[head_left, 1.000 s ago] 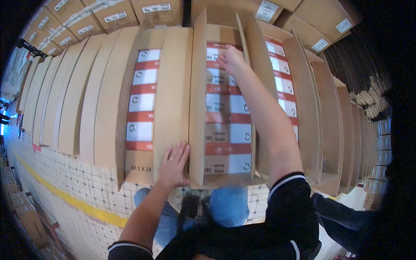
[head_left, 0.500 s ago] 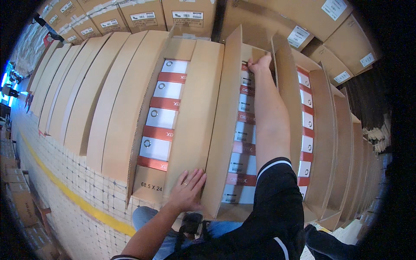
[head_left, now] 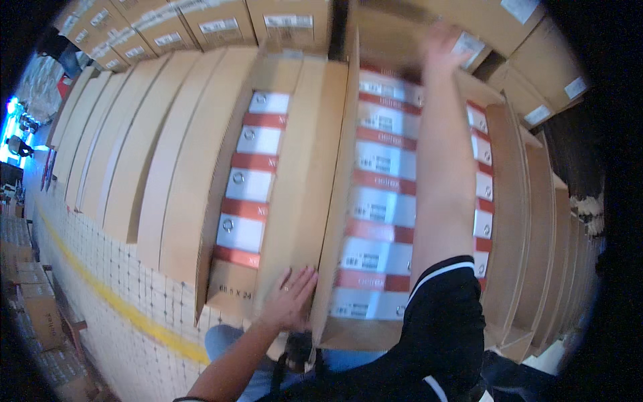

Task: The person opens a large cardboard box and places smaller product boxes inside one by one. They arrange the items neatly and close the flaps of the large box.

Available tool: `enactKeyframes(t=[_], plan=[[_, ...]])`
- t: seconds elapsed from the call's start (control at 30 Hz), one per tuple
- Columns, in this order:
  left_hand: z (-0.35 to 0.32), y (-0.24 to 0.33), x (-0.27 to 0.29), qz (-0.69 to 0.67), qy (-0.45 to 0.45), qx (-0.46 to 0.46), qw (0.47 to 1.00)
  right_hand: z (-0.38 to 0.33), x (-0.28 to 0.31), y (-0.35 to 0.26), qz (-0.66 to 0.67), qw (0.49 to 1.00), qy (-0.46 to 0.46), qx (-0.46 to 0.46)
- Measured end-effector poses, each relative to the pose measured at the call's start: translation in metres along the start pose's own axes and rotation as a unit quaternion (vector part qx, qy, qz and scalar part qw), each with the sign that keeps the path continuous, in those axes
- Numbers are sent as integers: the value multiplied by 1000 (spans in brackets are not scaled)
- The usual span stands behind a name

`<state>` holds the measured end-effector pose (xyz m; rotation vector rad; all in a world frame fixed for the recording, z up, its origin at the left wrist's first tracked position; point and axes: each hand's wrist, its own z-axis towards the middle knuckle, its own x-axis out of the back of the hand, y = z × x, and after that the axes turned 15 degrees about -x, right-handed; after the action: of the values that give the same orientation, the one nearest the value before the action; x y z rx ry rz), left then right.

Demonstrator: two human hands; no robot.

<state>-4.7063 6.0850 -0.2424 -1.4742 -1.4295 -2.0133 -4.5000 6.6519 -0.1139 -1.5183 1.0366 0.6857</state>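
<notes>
My left hand lies with fingers stretched out on the near end of a folded-down cardboard flap. Beside it, an open carton holds a row of white boxes with red bands. My right arm reaches across this carton's right side, and my right hand is over its far end. Motion smears its fingers, so what it touches cannot be made out. The forearm hides part of the row's right edge.
Left of the flap, another white-and-red box row shows in a carton, with closed cartons further left. More open cartons line up on the right. Labelled cartons are stacked behind. A yellow floor line runs at left.
My right hand has moved up and right, out of the carton's far end. The carton's upright flaps have shifted outward, showing more of the box row. My left hand stays in place.
</notes>
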Motion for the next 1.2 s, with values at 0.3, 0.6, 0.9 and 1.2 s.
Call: enactKeyframes(t=[0.3, 0.6, 0.9, 1.2], plan=[[1, 3, 0, 59, 16, -2, 998, -83, -120, -48, -93, 977, -187, -33], [-1, 2, -7, 90, 33, -7, 995, -229, -82, 80, -589, 750, -292, -72], [-1, 12, 3, 5, -74, 95, 993, -443, 69, 218, -777, 74, -625, 25], [-14, 41, 35, -56, 39, 34, 997, -461, 91, 179, -794, 114, -578, 151]])
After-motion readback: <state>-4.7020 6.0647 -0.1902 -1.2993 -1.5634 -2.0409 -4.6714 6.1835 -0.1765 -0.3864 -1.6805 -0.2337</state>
